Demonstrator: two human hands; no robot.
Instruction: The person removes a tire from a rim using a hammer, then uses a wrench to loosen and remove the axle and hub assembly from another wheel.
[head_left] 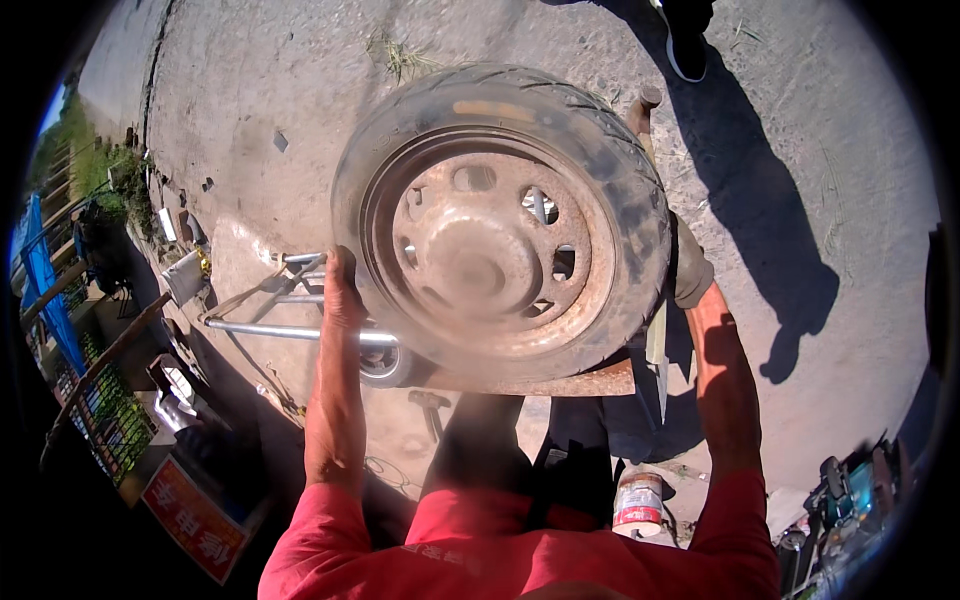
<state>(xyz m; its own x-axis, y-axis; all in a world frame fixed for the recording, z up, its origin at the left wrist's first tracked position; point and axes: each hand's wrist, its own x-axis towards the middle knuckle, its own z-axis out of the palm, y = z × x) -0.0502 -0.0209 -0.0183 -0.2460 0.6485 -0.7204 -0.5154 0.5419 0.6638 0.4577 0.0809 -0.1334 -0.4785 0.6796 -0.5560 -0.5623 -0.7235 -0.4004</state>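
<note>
A large worn tyre (610,180) on a dusty, rusty steel rim (470,250) with oval holes fills the middle. My left hand (342,285) holds the tyre's left side; my right hand (692,265), which looks greyish as if gloved or dusty, grips its right side. Under the wheel are a rusty plate (590,384) and a trolley frame of steel tubes (260,327), with a small black wheel (385,370) beside my left forearm. A post with a round top (645,110) shows behind the tyre's upper right.
A person's black shoe (686,45) is at the top, beside long shadows. A can (637,503) stands at lower right near some clutter (840,500). On the left are a railing (100,410), blue sheeting (55,300), rubble and a red sign (195,520). The ground (230,120) is cracked concrete.
</note>
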